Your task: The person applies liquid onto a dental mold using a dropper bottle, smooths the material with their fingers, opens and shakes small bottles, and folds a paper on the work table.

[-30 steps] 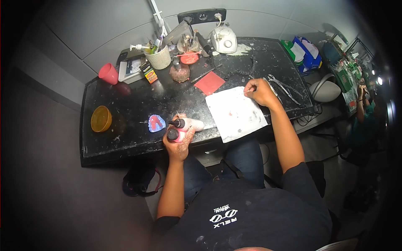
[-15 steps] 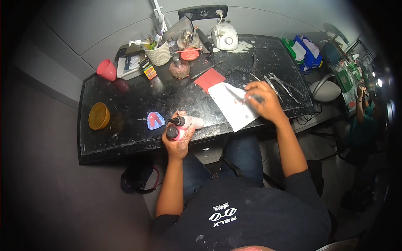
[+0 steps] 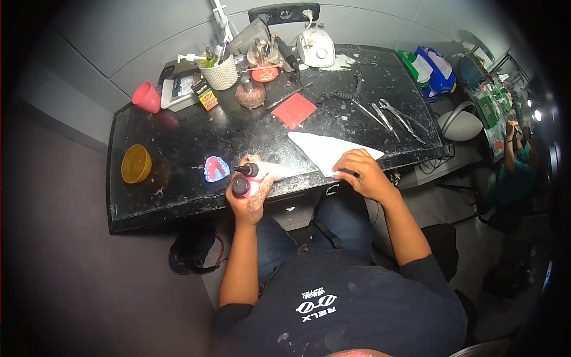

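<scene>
Two squeeze bottles with black tops are held together in my left hand (image 3: 245,206), just above the table's front edge. One bottle (image 3: 270,171) is pale with a pointed nozzle; the other bottle (image 3: 254,188) holds pink contents. My right hand (image 3: 366,175) is closed on the near edge of a white sheet of paper (image 3: 324,150), with the fingertips pinched together. Left of the bottles lies a blue dental model (image 3: 224,166) with a pink plate inside its arch. Beyond the paper is a flat red sheet (image 3: 295,110), probably wax.
An orange bowl (image 3: 137,163) and a pink cup (image 3: 147,97) stand at the left. Toward the back are a woven pot of tools (image 3: 220,75), a small box (image 3: 205,95), a round jar (image 3: 250,95) and a white machine (image 3: 316,47). Pliers (image 3: 403,119) lie at the right.
My right hand has moved down toward the table's front edge. The paper has shifted and turned, uncovering the whole red sheet. My left hand still holds both bottles.
</scene>
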Action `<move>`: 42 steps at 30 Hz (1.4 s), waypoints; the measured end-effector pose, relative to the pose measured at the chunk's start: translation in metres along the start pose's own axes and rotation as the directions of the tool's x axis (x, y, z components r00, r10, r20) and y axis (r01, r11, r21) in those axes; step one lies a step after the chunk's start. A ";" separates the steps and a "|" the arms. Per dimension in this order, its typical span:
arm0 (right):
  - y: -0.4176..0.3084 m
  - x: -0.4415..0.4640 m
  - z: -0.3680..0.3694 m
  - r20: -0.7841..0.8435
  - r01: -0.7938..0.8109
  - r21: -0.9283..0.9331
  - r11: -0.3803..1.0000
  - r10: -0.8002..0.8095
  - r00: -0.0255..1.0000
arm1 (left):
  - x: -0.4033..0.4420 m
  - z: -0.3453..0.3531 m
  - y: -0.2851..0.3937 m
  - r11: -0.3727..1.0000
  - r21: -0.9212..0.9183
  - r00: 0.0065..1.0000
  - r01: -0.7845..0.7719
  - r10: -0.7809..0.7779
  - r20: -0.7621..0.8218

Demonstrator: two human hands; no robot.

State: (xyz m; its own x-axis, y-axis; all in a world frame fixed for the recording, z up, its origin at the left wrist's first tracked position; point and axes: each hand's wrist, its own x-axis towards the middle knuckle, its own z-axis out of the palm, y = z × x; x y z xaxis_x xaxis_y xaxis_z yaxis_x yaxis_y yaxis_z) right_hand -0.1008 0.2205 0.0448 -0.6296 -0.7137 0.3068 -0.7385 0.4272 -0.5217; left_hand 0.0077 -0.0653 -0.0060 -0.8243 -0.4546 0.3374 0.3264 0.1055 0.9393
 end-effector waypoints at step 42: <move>-0.003 0.014 0.010 -0.361 -0.250 -0.168 0.953 0.176 0.916 | 0.000 0.000 0.001 0.999 -0.029 0.999 -0.039 0.039 -0.018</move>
State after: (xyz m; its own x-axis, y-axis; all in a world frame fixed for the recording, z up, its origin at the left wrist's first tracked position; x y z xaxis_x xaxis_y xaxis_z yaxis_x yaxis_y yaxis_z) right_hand -0.1053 0.2039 0.0426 -0.7939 -0.3779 0.4763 -0.5873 0.6793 -0.4400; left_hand 0.0082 -0.0652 -0.0053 -0.8028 -0.4656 0.3724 0.3715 0.0978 0.9233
